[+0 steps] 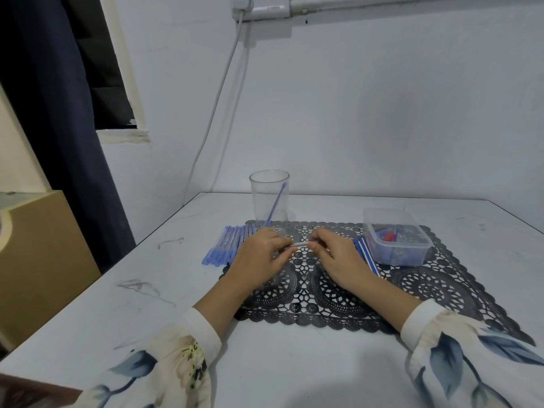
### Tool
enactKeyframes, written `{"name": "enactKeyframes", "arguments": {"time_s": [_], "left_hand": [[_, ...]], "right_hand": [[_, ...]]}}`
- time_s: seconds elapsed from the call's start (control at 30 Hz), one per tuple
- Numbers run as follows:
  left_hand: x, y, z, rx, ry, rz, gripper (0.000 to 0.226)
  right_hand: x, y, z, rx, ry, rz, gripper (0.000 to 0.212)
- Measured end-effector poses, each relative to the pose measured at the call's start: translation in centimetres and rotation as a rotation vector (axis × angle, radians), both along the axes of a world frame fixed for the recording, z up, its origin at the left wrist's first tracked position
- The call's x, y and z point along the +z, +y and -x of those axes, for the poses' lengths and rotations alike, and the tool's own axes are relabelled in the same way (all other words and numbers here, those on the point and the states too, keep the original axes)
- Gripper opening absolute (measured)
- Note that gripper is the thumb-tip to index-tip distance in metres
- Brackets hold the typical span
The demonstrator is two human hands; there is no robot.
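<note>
My left hand [260, 254] and my right hand [335, 256] meet over a black lace mat [338, 298], both pinching one thin clear pen barrel [300, 245] between their fingertips. Only a short stretch of the barrel shows between the hands. Left of my left hand lies a row of several blue pens [226, 245]. Behind the hands stands a clear plastic cup [269, 198] with one blue pen leaning inside it. Two or three blue-and-white refills [368, 257] lie just right of my right hand.
A clear plastic box [394, 235] holding blue and red small parts sits on the mat's right side. The white table [147, 304] meets the wall behind the cup. A brown cardboard box [35, 248] stands left of the table. A white cable [217, 98] hangs down the wall.
</note>
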State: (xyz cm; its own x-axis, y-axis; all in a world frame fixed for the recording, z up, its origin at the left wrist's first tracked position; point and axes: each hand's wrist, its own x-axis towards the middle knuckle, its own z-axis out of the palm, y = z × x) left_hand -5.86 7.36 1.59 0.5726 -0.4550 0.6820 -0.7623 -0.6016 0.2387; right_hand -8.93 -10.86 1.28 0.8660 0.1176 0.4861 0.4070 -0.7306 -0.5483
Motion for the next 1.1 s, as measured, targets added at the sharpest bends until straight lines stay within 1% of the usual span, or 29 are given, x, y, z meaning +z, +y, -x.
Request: {"name": "enactKeyframes", "arguments": {"time_s": [0.13, 0.23, 0.3, 0.5, 0.63, 0.87, 0.97, 1.1], "left_hand": [[-0.05, -0.07, -0.01, -0.018, -0.021, -0.009, 0.021], [-0.07, 0.02, -0.14, -0.017, -0.023, 0.008, 0.021], [-0.08, 0.1, -0.19, -0.015, -0.027, 0.007, 0.022], [-0.11, 0.05, -0.2, -0.026, -0.05, -0.043, 0.024], [-0.01, 0.21, -0.28, -0.014, 0.007, -0.014, 0.024], [-0.35, -0.03, -0.48, -0.026, 0.05, -0.09, 0.025], [-0.36, 0.04, -0.54, -0.019, 0.036, -0.08, 0.023], [-0.19, 0.04, -0.37, 0.002, -0.035, -0.052, 0.019]], "right_hand": [[-0.13, -0.24, -0.21, -0.017, -0.014, 0.021, 0.024], [-0.15, -0.09, -0.17, -0.015, -0.006, -0.029, 0.013], [-0.1, -0.09, -0.14, -0.018, -0.013, -0.028, 0.011], [-0.08, -0.19, -0.17, -0.043, -0.019, 0.006, 0.026], [-0.11, -0.15, -0.16, -0.024, -0.014, -0.021, 0.013], [0.33, -0.56, 0.01, -0.063, -0.031, 0.043, 0.012], [0.52, -0.49, 0.18, -0.057, -0.023, 0.089, 0.012], [0.61, -0.33, 0.27, -0.065, -0.012, 0.157, 0.013]]}}
